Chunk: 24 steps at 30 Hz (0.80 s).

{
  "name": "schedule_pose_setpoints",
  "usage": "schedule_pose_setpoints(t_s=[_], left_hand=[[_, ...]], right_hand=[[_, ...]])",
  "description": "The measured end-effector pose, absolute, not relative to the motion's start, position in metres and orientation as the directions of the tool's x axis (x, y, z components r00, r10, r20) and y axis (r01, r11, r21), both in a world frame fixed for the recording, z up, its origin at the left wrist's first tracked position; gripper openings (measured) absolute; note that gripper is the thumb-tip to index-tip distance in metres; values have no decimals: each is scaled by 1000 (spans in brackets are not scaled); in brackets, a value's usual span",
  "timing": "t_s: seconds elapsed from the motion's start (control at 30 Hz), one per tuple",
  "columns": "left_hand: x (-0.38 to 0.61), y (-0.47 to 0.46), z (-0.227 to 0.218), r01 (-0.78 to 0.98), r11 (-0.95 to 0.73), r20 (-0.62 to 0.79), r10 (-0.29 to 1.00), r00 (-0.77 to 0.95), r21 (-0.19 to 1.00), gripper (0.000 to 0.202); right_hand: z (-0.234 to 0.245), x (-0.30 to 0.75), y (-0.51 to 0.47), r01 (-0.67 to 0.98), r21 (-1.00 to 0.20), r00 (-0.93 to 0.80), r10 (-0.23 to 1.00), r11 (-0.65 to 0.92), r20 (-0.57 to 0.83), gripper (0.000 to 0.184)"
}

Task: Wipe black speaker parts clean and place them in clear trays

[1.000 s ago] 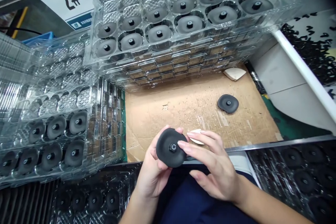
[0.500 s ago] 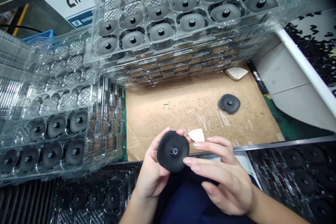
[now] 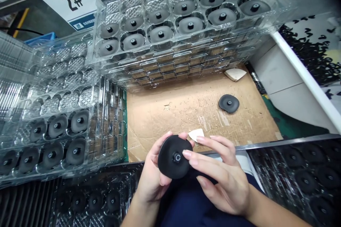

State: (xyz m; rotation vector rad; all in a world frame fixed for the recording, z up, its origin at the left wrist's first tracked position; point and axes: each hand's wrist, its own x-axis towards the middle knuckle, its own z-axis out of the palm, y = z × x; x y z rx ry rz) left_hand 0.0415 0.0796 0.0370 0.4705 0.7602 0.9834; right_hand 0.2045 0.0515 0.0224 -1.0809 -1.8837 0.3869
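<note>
**A:** What do we have in hand? A matte black round disc [image 3: 174, 156] with a raised central hub [image 3: 176, 157] sits between both our hands, just over the near edge of a brown cardboard sheet [image 3: 191, 113].

**B:** Yes, and against a moment ago we have turned it to face us more squarely. Our left hand [image 3: 153, 170] cups it from behind, with its fingers [image 3: 170, 134] curled over the top rim.

**A:** And our right hand [image 3: 223, 181]?

**B:** Its fingers [image 3: 188, 154] are slightly spread, their tips on the disc's right edge. So both hands hold the disc, though we cannot tell how hard they press.

**A:** What lies around us?

**B:** A second black disc [image 3: 228, 103] rests on the cardboard, and a small white wedge of paper [image 3: 196, 134] sits just behind our right fingertips. Ahead and to our left, stacked clear plastic trays [image 3: 138, 53] hold rows of similar discs, below a white "2#" sign [image 3: 70, 0]. Dark plastic trays [image 3: 293, 159] lie at our lower right.
</note>
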Motion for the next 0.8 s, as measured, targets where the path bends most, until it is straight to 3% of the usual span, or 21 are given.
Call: schedule_pose_setpoints(t_s=[0.17, 0.27, 0.37, 0.43, 0.5, 0.63, 0.8], left_hand=[[42, 75, 43, -528, 509, -404, 861, 310, 680, 56], [40, 72, 42, -530, 506, -401, 862, 309, 680, 57], [40, 68, 37, -532, 510, -374, 859, 349, 676, 56], [41, 66, 34, -553, 492, -321, 867, 380, 672, 54], [43, 64, 33, -566, 463, -275, 879, 389, 682, 55], [45, 60, 42, -502, 486, -327, 868, 374, 715, 55], [44, 55, 50, -488, 515, -361, 852, 378, 705, 58]], right_hand=[[24, 205, 46, 481, -657, -222, 805, 581, 550, 38], [24, 204, 42, 359, -768, -147, 845, 530, 515, 43], [26, 200, 42, 132, -950, 3, 958, 284, 287, 51], [30, 196, 44, -17, -996, -28, 995, 93, 94, 53], [35, 193, 47, -138, -990, -142, 990, -17, 3, 51], [44, 191, 51, -311, -949, -212, 977, -48, 20, 46], [46, 193, 49, -325, -945, -220, 975, -41, 34, 46]])
